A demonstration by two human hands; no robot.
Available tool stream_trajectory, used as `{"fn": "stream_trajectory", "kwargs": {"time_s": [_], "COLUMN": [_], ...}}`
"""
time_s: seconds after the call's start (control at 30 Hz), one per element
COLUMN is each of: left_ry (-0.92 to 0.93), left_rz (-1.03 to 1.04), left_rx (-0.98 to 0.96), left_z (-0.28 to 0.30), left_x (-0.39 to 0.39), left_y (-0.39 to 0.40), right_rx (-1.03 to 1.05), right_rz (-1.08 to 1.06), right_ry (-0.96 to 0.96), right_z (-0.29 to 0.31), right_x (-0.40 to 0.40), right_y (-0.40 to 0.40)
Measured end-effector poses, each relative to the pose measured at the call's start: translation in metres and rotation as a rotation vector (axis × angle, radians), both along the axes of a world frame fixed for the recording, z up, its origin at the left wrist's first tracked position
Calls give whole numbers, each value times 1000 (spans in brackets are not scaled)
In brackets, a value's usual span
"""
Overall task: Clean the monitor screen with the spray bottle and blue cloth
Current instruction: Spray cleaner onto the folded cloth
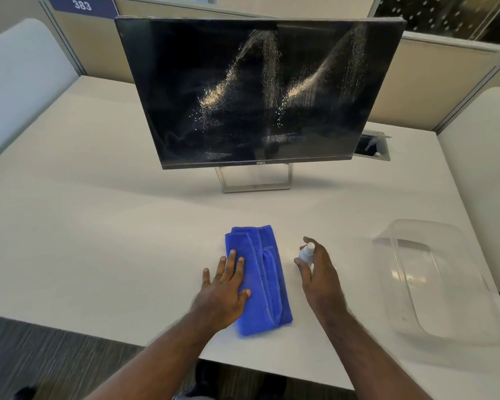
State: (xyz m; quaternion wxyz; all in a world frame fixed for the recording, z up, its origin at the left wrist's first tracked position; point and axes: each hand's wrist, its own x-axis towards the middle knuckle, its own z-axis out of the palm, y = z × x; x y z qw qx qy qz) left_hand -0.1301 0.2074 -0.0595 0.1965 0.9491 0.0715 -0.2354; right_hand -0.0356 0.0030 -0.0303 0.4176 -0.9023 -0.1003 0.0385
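Observation:
A dark monitor [257, 90] stands on the white desk [98, 226], its screen speckled with two streaks of spray droplets. In front of it lies a folded blue cloth [267, 287]. My left hand [224, 287] rests flat on the cloth's left side, fingers spread. A small white spray bottle [306, 252] stands upright just right of the cloth, and my right hand [319, 277] curls around it from the right, with thumb and fingers at its sides.
A clear plastic bin [433, 281] sits on the desk at the right. A cable hatch [373, 147] is open behind the monitor's right edge. Cubicle partitions ring the desk. The desk's front edge runs just below my forearms.

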Motion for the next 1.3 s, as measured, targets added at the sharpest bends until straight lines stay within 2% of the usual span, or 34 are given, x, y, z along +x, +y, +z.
{"fn": "stream_trajectory", "kwargs": {"time_s": [0.17,0.27,0.43,0.63,0.87,1.1,1.3], "left_ry": [-40,-49,-66,-58,-40,-25,-32], "left_rz": [88,99,91,103,95,93,89], "left_rx": [81,110,210,216,214,218,207], "left_z": [5,9,12,10,12,13,12], "left_x": [3,7,12,12,14,16,17], "left_y": [5,5,5,8,8,11,12], "right_rx": [-64,-209,-541,-708,-824,-828,-838], "right_rz": [263,362,328,393,414,387,499], "right_ry": [28,19,103,217,230,205,217], "right_z": [15,17,6,2,9,15,18], "right_x": [-5,-9,-12,-8,-4,0,-2], "right_y": [29,48,71,83,89,95,109]}}
